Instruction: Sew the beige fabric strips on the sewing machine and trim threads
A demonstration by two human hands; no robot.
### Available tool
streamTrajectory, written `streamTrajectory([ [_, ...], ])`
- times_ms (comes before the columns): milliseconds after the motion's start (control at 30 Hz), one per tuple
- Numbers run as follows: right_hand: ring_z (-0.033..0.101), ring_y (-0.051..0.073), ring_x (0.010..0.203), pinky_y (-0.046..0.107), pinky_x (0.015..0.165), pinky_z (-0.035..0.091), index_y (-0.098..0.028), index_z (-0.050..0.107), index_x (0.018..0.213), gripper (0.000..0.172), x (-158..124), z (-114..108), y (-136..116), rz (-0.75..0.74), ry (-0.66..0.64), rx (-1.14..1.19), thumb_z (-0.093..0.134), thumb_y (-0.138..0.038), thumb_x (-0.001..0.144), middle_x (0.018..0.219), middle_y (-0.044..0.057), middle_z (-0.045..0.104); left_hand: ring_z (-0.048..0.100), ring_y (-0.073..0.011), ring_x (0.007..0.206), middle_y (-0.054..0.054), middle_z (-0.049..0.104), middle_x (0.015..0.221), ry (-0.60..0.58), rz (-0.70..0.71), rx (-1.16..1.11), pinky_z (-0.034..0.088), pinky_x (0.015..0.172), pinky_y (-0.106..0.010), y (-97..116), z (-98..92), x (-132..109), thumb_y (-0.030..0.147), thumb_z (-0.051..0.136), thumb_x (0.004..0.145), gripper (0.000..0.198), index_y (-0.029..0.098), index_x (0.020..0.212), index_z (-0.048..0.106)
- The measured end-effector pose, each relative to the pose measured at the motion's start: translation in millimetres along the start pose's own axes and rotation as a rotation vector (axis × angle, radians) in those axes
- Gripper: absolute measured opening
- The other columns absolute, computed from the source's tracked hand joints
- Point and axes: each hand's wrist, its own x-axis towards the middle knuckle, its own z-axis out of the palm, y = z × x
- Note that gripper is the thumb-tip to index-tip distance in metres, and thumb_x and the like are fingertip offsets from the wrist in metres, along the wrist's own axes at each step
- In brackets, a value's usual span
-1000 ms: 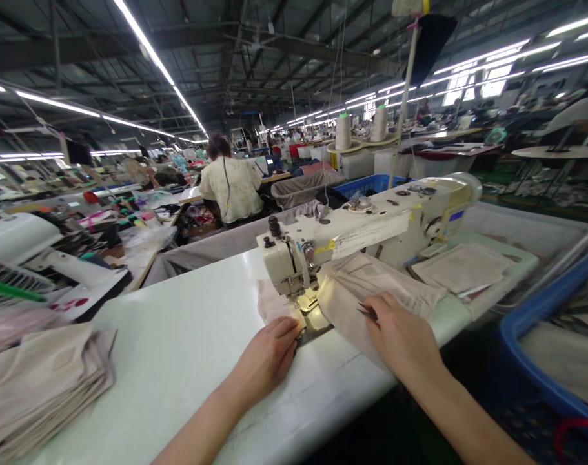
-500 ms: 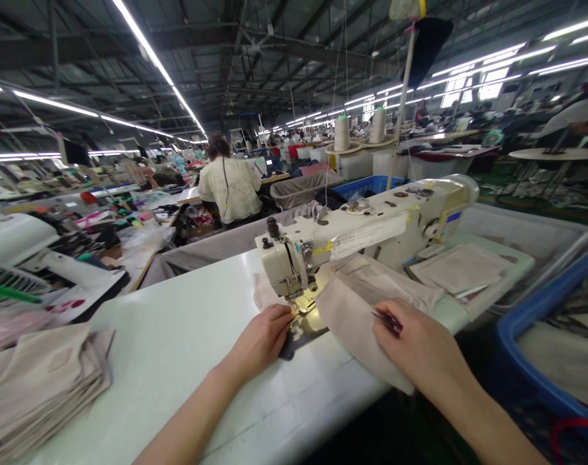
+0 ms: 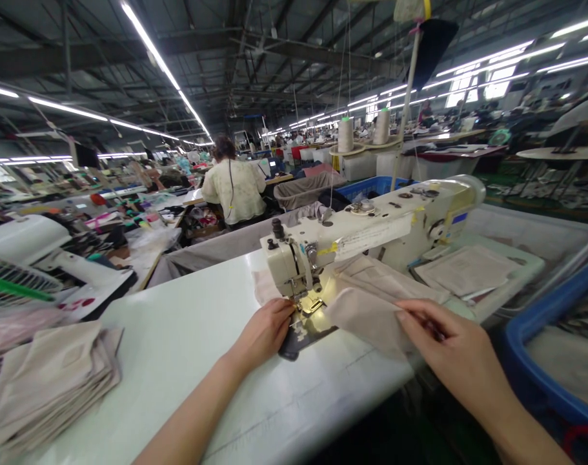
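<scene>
A white sewing machine (image 3: 361, 226) stands on the pale worktable. Beside its presser foot, my left hand (image 3: 269, 326) has its fingertips pressed together; what they pinch is too small to make out. Behind that hand a small piece of beige fabric (image 3: 262, 284) shows at the needle end. My right hand (image 3: 448, 336) pinches the edge of a beige fabric piece (image 3: 366, 316) between thumb and fingers, right of the metal needle plate (image 3: 313, 323). Something dark, partly hidden, sits within the curled right fingers. More beige fabric (image 3: 385, 274) lies under the machine arm.
Stacked beige pieces (image 3: 56, 381) lie at the table's left, near a white fan (image 3: 27, 258). Further beige pieces (image 3: 468, 268) rest right of the machine. A blue basket (image 3: 526, 349) stands at the right. Thread cones (image 3: 345, 135) stand behind; a co-worker (image 3: 235, 184) sits ahead, back turned.
My right hand has moved right and taken hold of the fabric's edge, lifting it and drawing it off the table's front. The snips in that hand are now mostly hidden. My left hand stays by the needle.
</scene>
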Motion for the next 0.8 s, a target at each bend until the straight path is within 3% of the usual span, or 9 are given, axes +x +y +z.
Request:
streamTrajectory([
  [133,0.049,0.015,0.053,0.026,0.05,0.037,-0.022,0.068,0.086,0.032,-9,6,-13,0.109,-0.064,0.247,0.049,-0.046,0.093,0.058,-0.002,0.052,0.06,-0.0242,0.112,-0.013,0.066,0.116,0.012,0.005,0.007,0.05,0.101,-0.04,-1,2.9,-2,0.019,0.037,0.1,0.032,0.015,0.113,0.066],
  [267,0.044,0.013,0.057,0.025,0.054,0.037,-0.021,0.058,0.074,0.027,-14,26,-9,0.169,-0.141,0.396,0.066,-0.046,0.082,0.061,-0.005,0.043,0.06,-0.0246,0.113,-0.014,0.065,0.119,0.034,-0.012,0.033,0.049,0.102,-0.041,0,7.0,-3,0.021,0.036,0.101,0.033,0.014,0.118,0.064],
  [367,0.045,0.014,0.061,0.025,0.058,0.04,-0.021,0.06,0.095,0.028,-18,41,0,0.184,-0.255,0.511,0.07,-0.042,0.081,0.067,-0.005,0.045,0.06,-0.0251,0.112,-0.014,0.065,0.121,0.061,-0.03,0.055,0.05,0.101,-0.041,1,10.9,-4,0.022,0.037,0.1,0.034,0.013,0.12,0.063],
  [500,0.052,0.015,0.073,0.027,0.067,0.043,-0.023,0.05,0.128,0.049,-27,51,1,0.196,-0.442,0.694,0.067,-0.042,0.087,0.087,0.001,0.058,0.062,-0.0245,0.108,-0.012,0.067,0.117,0.056,-0.1,0.069,0.051,0.098,-0.04,0,7.9,-10,0.023,0.04,0.098,0.032,0.017,0.117,0.065],
  [633,0.051,0.015,0.072,0.027,0.067,0.04,-0.023,0.047,0.138,0.054,-34,52,-9,0.183,-0.566,0.663,0.064,-0.038,0.088,0.081,-0.002,0.054,0.066,-0.0272,0.083,-0.014,0.069,0.085,0.07,-0.354,0.143,0.054,0.082,-0.043,4,-10.8,-22,0.031,0.041,0.096,0.037,0.015,0.081,0.07],
  [700,0.052,0.015,0.072,0.027,0.067,0.04,-0.023,0.047,0.139,0.054,-36,53,-15,0.152,-0.654,0.638,0.063,-0.036,0.088,0.081,-0.002,0.056,0.065,-0.027,0.08,-0.013,0.069,0.079,0.126,-0.467,0.003,0.052,0.08,-0.043,14,-22.5,-25,0.041,0.036,0.098,0.048,0.015,0.073,0.068],
  [800,0.055,0.015,0.073,0.029,0.069,0.043,-0.022,0.049,0.137,0.053,-37,61,-21,0.108,-0.728,0.604,0.061,-0.031,0.086,0.083,-0.001,0.06,0.066,-0.0235,0.082,-0.01,0.072,0.082,0.049,-0.608,-0.69,0.052,0.08,-0.037,37,-35.4,-23,0.059,0.032,0.096,0.06,0.016,0.08,0.07],
])
